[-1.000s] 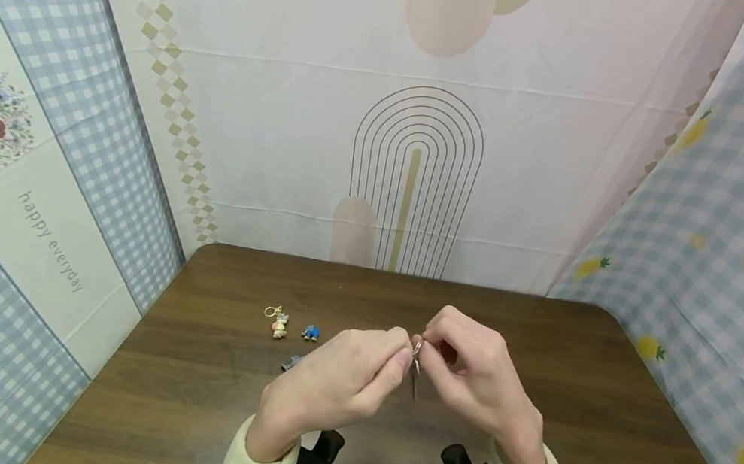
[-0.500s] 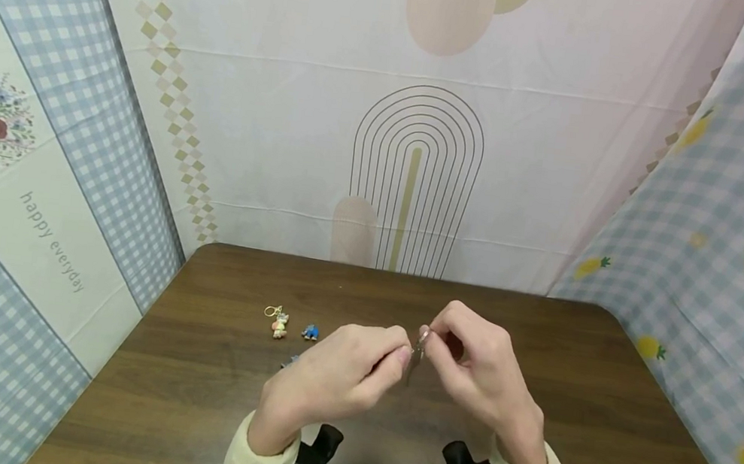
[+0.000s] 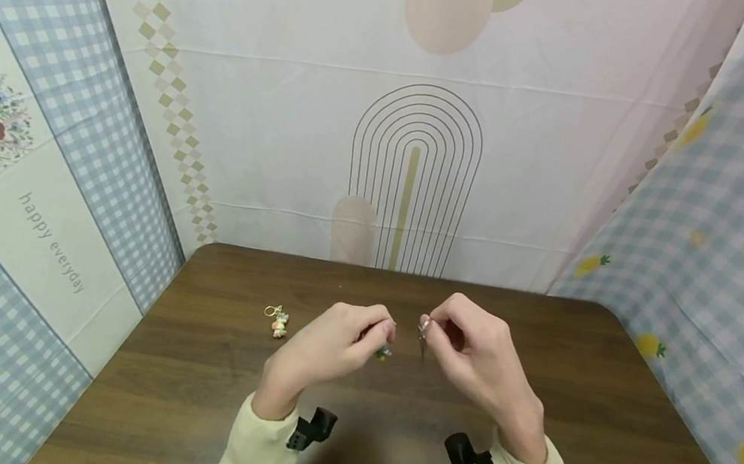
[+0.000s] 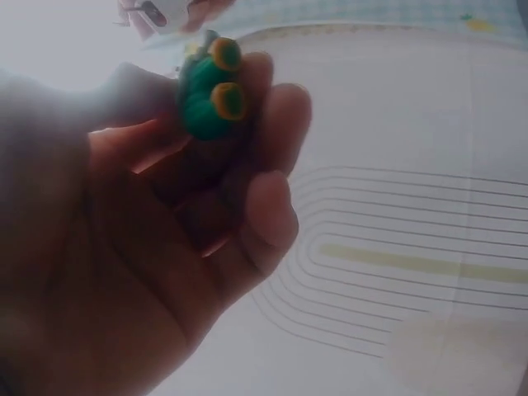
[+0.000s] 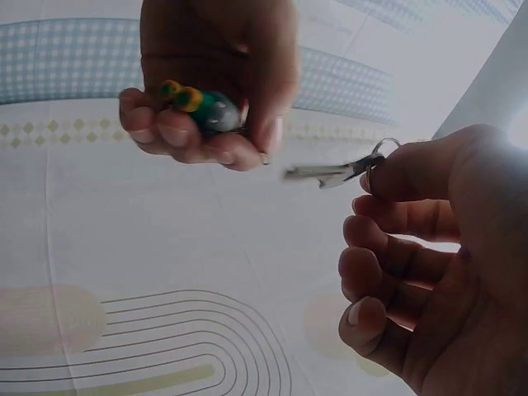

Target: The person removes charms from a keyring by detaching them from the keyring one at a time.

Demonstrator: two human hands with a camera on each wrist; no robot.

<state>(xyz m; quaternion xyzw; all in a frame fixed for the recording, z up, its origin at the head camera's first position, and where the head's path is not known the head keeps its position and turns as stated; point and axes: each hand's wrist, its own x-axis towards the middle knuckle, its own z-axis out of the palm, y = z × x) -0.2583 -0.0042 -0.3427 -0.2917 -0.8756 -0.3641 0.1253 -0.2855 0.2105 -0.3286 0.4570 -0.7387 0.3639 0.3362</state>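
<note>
My left hand, raised over the table, pinches a small figurine charm with a green body, round green-and-orange feet and a grey upper part. In the head view only a bit of it shows below the fingertips. Facing it, my right hand pinches a metal split ring between thumb and forefinger. Silver keys hang from the ring, pointing toward the left hand. A gap separates the charm from the keys.
A cartoon figure keychain with a gold ring lies on the wooden table, left of the left hand. Patterned cloths hang behind the table and at both sides.
The hands have drawn apart: the left moved left and slightly up with the charm, the right slightly up with the keys. The left hand now covers the blue and grey figures on the table.
</note>
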